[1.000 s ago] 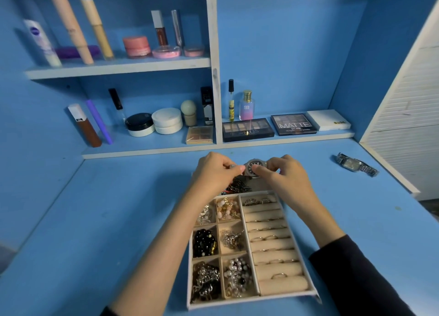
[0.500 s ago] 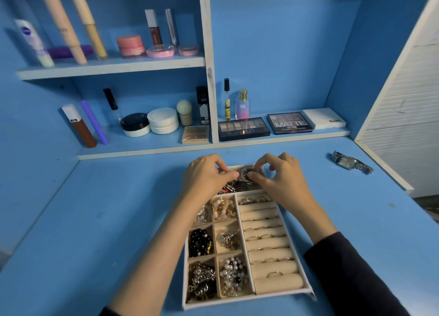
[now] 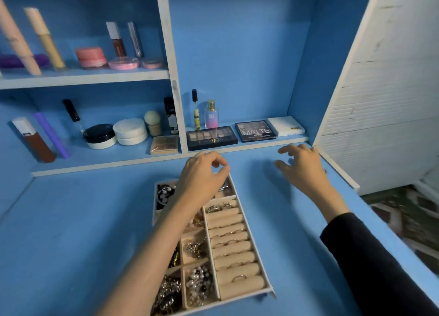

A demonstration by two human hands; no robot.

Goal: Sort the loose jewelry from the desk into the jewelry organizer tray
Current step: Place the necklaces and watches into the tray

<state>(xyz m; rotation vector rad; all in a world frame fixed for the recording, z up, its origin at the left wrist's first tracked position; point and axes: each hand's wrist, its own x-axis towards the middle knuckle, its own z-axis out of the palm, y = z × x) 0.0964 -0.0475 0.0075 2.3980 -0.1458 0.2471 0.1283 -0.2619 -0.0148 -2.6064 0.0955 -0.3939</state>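
Observation:
The beige jewelry organizer tray (image 3: 247,294) lies on the blue desk (image 3: 71,232), with ring rolls (image 3: 232,244) on its right side and compartments of beads and chains (image 3: 199,284) on its left. My left hand (image 3: 202,173) hovers over the tray's far end, fingers loosely curled and holding nothing. A bit of silver metal (image 3: 224,186) shows in the far compartment under it. My right hand (image 3: 301,166) reaches out over the desk's far right corner with fingers spread, holding nothing. What lies beneath it is hidden.
A low shelf behind the tray holds two eyeshadow palettes (image 3: 211,137) (image 3: 255,131), a white box (image 3: 285,126), jars and bottles. A white slatted panel (image 3: 380,125) bounds the desk on the right. Floor shows past the desk's right edge.
Both hands let go of the round silver watch at the tray's far end. My right hand has moved away to the far right, covering where a silver watch lay on the desk. The view shifted right.

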